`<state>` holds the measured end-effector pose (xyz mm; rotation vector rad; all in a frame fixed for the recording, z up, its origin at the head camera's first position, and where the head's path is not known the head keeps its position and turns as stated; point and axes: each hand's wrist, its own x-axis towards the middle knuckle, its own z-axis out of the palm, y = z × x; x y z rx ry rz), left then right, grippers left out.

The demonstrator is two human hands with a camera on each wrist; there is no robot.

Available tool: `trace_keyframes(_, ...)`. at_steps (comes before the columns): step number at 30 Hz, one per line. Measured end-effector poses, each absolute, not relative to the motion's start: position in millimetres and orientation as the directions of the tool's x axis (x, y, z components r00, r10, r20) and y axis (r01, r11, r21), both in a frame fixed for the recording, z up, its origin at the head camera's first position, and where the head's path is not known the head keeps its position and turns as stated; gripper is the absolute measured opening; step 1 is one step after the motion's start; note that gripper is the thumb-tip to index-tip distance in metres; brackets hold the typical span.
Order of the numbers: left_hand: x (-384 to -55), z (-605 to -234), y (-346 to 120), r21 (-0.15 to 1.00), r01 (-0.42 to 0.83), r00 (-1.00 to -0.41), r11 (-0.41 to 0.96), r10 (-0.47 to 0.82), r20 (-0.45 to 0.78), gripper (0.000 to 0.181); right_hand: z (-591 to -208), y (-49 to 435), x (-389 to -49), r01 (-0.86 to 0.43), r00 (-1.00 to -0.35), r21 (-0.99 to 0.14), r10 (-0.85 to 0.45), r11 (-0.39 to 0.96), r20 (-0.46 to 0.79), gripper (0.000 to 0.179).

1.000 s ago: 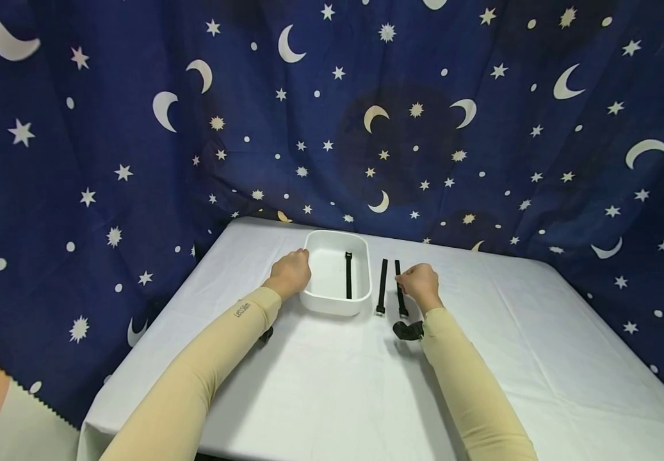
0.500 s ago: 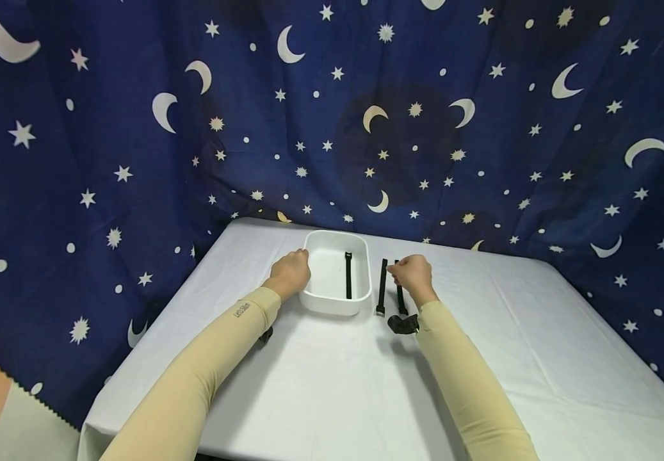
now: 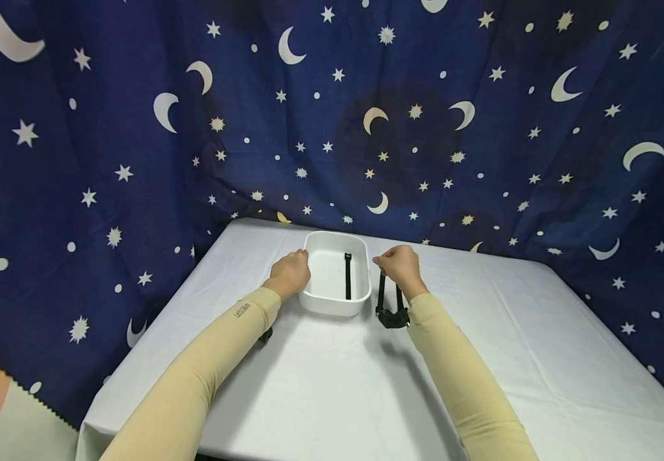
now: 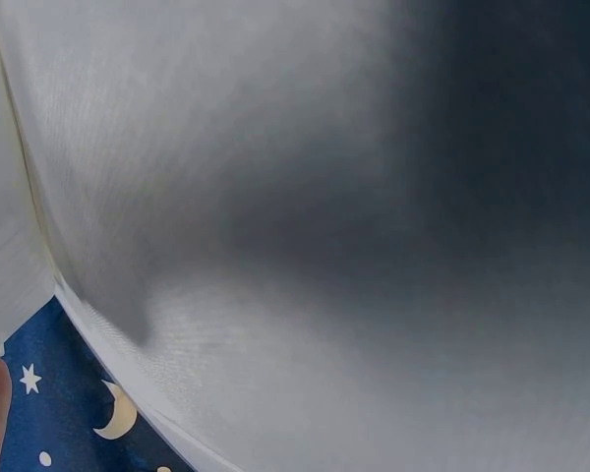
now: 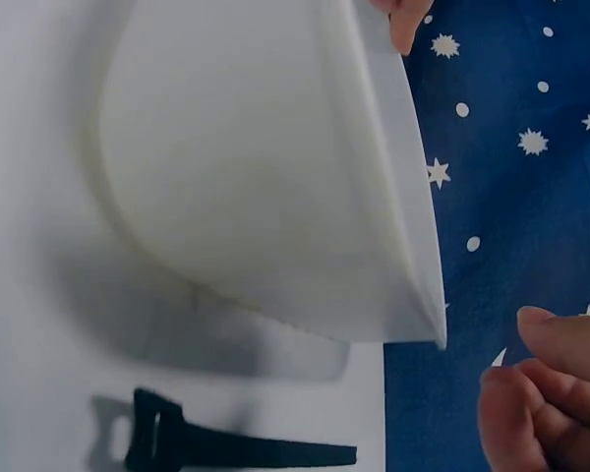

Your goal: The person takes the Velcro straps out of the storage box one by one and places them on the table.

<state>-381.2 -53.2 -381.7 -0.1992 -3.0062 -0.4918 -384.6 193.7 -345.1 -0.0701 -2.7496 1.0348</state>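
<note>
The left hand [image 3: 290,272] grips the white container [image 3: 332,307], while the right hand [image 3: 399,264] – holding nothing – may fumble the black strap [image 5: 251,447] just beside the container, since flat-lying straps resist pinching.

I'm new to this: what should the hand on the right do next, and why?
Probably reach into the white container and pinch the black strap lying inside. The right hand seems to hold nothing and is close by, the left hand grips the rim, and two other straps already lie outside.
</note>
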Motion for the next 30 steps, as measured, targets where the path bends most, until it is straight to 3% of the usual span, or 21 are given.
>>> trace_keyframes(30,-382,-383,-54,0.322,0.150,-0.986,0.935,0.119,0.116,0.044,-345,166,-389,-0.063,-0.983,-0.669,0.069,0.740,0.168,0.022)
